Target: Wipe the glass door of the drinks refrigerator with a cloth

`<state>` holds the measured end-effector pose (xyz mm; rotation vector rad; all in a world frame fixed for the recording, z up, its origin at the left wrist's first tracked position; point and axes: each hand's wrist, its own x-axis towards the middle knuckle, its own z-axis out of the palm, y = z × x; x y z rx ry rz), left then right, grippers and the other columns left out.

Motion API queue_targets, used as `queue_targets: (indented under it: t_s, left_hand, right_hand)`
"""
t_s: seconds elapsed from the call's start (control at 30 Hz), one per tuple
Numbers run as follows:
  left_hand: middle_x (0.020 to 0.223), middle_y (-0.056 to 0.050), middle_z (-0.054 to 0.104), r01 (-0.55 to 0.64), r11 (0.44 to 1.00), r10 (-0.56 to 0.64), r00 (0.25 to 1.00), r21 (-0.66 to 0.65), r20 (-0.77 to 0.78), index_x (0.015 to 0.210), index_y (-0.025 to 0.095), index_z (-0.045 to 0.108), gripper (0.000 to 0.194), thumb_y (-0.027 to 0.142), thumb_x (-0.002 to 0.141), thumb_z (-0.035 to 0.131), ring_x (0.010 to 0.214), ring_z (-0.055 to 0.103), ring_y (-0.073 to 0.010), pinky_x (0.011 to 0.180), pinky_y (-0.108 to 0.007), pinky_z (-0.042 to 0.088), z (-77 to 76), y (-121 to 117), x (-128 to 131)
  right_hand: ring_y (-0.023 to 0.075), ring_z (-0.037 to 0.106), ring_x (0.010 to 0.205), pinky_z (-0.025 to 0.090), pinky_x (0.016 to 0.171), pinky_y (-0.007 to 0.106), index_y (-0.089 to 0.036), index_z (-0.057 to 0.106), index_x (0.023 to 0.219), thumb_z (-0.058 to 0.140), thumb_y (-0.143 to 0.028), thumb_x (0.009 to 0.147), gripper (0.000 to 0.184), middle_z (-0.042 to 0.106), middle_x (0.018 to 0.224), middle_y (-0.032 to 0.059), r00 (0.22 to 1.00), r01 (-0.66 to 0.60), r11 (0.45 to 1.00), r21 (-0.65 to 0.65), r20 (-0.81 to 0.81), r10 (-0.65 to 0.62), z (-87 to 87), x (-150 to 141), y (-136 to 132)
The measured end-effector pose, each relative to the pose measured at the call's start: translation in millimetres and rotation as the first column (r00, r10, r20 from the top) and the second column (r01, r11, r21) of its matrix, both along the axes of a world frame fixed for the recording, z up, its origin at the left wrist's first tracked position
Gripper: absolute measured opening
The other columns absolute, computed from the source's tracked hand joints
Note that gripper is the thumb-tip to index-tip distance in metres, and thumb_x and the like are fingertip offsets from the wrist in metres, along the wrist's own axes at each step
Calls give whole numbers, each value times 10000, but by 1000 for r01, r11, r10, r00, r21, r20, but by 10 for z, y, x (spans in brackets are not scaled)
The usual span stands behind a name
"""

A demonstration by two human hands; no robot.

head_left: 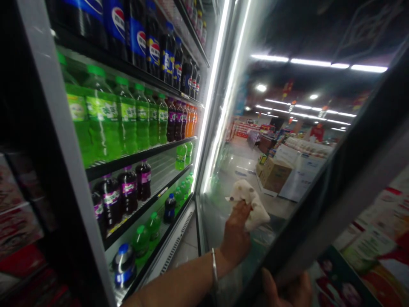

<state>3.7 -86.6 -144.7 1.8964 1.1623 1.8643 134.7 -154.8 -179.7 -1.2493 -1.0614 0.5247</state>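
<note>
Two hands are at the open cooler door (335, 187), and everything else sits to one side of it; well left of the door, the shelves (140, 155) carry dark cola bottles (140, 38) on top, green bottles (124, 119) below them, then purple bottles (128, 189) and a few loose ones lower down, all standing upright with labels facing out, as stock is faced for a shopper; a light strip (211, 98) runs down the cooler's edge just left of the door's hinge side. On the door's inner glass (230, 170) the left hand (236, 232) is closed around a bunched white cloth (251, 202), fingers wrapped over it and pressing it flat against the pane, the arm reaching in from below with a thin bangle (214, 266) at the wrist; the cloth lies low on the glass, touching it, which looks like a wiping grip. At the door's bottom edge the right hand (287, 292) curls its fingers round the dark frame, seemingly to hold the door swung open and steady under the cloth's pressure. Through the glass, cardboard boxes (275, 172) stand on the shop floor beyond; right of the door, printed packaging (361, 264) shows.
</note>
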Motion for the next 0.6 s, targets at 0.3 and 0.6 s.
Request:
queue_targets:
  t_s: [0.3, 0.6]
  left_hand:
    - [1481, -145, 547, 229, 930, -225, 973, 289, -45, 1465, 242, 495, 596, 185, 872, 517, 1429, 485, -263, 1214, -418, 389, 233, -374, 25]
    - [1495, -187, 506, 115, 945, -88, 991, 307, -101, 1455, 189, 486, 530, 212, 926, 463, 1454, 450, -277, 1208, -448, 400, 36, -161, 8]
  right_hand:
    - [365, 684, 917, 594, 730, 447, -56, 508, 1387, 711, -861, 620, 1131, 705, 1036, 197, 935, 230, 964, 133, 243, -257, -245, 75, 50]
    - [396, 675, 983, 586, 814, 484, -66, 582, 1358, 598, -942, 656, 1123, 709, 1007, 188, 893, 351, 936, 41, 288, -347, 84, -141, -174]
